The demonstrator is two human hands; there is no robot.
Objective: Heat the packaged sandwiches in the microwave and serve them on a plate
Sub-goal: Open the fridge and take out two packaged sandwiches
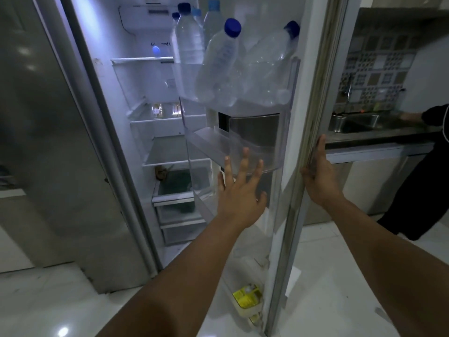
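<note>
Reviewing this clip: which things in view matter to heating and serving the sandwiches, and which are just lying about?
Belongs to the job:
- fridge door, held at its edge by the right hand
- left hand, open, reaching toward the shelves
- fridge shelves; no sandwiches identifiable

Just lying about:
- water bottles in the door rack
- yellow carton low in the door
- sink

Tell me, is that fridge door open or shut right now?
Open. The fridge door is swung out, showing lit shelves and its water bottles. The right hand holds its edge; the left hand reaches in, fingers spread.
</note>
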